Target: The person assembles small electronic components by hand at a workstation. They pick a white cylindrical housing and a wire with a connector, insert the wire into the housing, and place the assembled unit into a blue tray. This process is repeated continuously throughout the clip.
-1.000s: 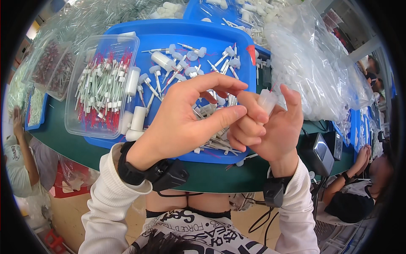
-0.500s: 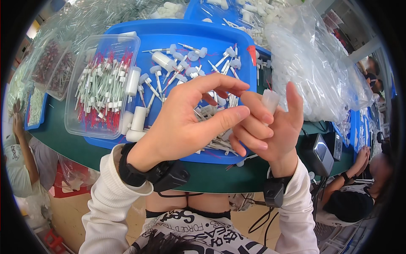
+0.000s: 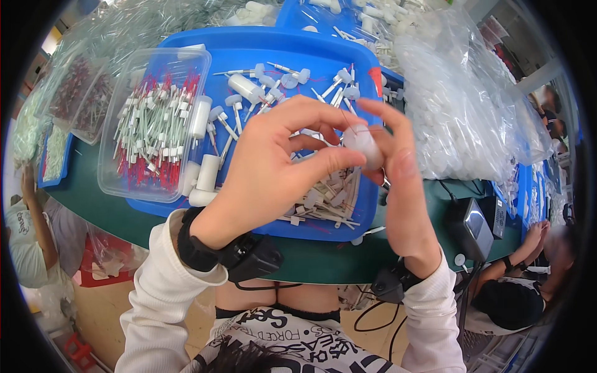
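Both my hands meet over the blue tray [image 3: 261, 38], around a short white plastic cylinder [image 3: 367, 148]. The fingers of my right hand [image 3: 403, 193] hold it from the right, with the index finger raised over it. At the cylinder's left side, the thumb and index finger of my left hand [image 3: 267, 155] close on it. A thin red wire shows at its upper end; where the wire leads is hidden by fingers. Below lie several white stick-like parts with leads [image 3: 323, 202], some with round translucent caps. Another white cylinder [image 3: 245, 88] rests among them.
A clear plastic box [image 3: 155, 127] of red-and-white wired parts overlaps the tray's left side. Clear bags of white parts [image 3: 454, 105] bulge at the right. Nearer stands a black device [image 3: 467, 227] with cables on the green table [image 3: 311, 264]. Other people sit at both sides.
My right hand has turned and moved slightly left, bringing the cylinder against my left fingertips. Its fingers have shifted around the cylinder. My left hand has barely moved.
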The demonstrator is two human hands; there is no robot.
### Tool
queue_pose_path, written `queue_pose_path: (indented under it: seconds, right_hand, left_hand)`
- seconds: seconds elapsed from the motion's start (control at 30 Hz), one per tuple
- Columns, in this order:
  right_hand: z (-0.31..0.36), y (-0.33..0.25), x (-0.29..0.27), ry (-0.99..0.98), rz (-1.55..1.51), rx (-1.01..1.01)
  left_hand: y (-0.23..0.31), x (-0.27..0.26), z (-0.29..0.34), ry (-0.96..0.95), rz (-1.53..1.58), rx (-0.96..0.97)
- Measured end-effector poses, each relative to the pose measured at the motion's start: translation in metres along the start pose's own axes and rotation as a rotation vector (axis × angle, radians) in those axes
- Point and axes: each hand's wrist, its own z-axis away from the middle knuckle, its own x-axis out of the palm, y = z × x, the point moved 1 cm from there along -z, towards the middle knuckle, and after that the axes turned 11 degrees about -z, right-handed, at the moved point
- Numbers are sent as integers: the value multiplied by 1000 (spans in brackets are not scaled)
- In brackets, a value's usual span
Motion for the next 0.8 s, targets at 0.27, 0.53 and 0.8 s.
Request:
queue_pose_path:
  seconds: [0.27,0.53,0.8]
  right_hand:
    - [-9,3,-19,89,-212,-300]
    - [-10,11,-25,103,-199,-282]
    - [-17,-6,-25,164,313,-589]
  left_hand:
    - [8,-6,-2,69,127,65]
    - [7,-9,-2,101,47,109]
    - [8,-13,-4,94,-294,324]
